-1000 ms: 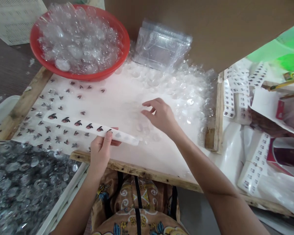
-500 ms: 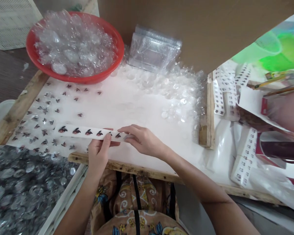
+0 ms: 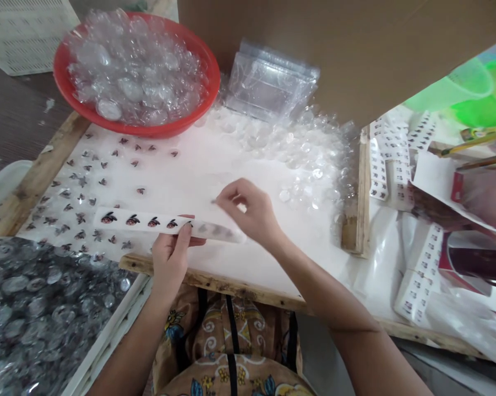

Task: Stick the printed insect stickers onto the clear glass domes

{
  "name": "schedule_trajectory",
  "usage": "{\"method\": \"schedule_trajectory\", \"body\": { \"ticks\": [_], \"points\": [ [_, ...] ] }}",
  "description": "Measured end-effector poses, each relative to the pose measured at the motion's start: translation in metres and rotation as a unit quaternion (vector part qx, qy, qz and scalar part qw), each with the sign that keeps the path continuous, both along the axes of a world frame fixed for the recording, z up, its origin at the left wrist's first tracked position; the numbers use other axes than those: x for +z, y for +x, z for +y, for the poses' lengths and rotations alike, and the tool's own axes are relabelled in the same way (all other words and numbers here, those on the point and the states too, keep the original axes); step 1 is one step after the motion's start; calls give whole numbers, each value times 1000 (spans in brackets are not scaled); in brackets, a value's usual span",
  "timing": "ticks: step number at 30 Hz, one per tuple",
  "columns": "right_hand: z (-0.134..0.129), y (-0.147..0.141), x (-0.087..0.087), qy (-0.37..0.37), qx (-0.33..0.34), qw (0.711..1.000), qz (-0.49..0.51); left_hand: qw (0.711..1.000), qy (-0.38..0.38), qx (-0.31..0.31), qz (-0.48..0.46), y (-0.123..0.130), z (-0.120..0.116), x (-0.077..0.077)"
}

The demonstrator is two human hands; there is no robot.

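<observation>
My left hand [image 3: 173, 250] pinches a white strip of stickers [image 3: 121, 220] between thumb and fingers, low over the white work surface [image 3: 198, 176]. Dark winged insect pictures run along the strip, and its right end is blurred. My right hand [image 3: 248, 209] is raised to the right of the strip, apart from it, thumb and forefinger pressed together. At their tips shows a small dark sticker [image 3: 213, 201], blurred. Many clear pieces with the same insect picture [image 3: 80, 198] lie to the left. Plain clear plastic pieces [image 3: 293, 159] are spread at the right and back.
A red basin [image 3: 165, 130] heaped with clear plastic pieces stands back left. Beside it leans a clear plastic box [image 3: 270, 82]. Wooden strips [image 3: 355, 220] edge the surface. More sticker sheets [image 3: 421, 269] lie at right. A crate of clear pieces [image 3: 45, 319] sits lower left.
My right hand has come off the right end of the strip and risen, with a small sticker at its fingertips. My left hand keeps hold of the strip. The view has shifted slightly.
</observation>
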State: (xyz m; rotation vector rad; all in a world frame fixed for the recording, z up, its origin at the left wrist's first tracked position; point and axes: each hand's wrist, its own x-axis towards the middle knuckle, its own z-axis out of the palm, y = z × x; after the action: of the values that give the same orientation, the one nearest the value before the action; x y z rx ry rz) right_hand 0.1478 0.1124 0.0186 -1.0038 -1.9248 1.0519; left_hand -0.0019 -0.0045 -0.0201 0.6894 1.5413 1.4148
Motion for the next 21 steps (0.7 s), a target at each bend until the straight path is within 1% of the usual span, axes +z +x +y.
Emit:
{"method": "schedule_trajectory", "body": {
  "ticks": [2,4,7,9,12,18,21],
  "points": [
    [27,-3,-5,-61,-50,997,-19,1000,-5,-5,1,0,0,1],
    [52,-6,-13,-106,-52,991,-56,1000,-12,-9,6,0,0,2],
    [74,-13,-27,-124,-37,986,-104,1000,-17,-5,13,0,0,3],
    [79,-16,-33,-115,-35,984,-130,1000,-19,-7,10,-1,0,3],
    [81,-19,-38,-95,-35,982,-158,1000,-24,-13,8,-2,1,3],
    [81,-23,-40,-78,-29,976,-203,999,-28,-18,10,-2,1,4],
    [76,-29,-41,-37,-23,966,-256,999,-25,-20,9,-3,0,3]
  ]
}}
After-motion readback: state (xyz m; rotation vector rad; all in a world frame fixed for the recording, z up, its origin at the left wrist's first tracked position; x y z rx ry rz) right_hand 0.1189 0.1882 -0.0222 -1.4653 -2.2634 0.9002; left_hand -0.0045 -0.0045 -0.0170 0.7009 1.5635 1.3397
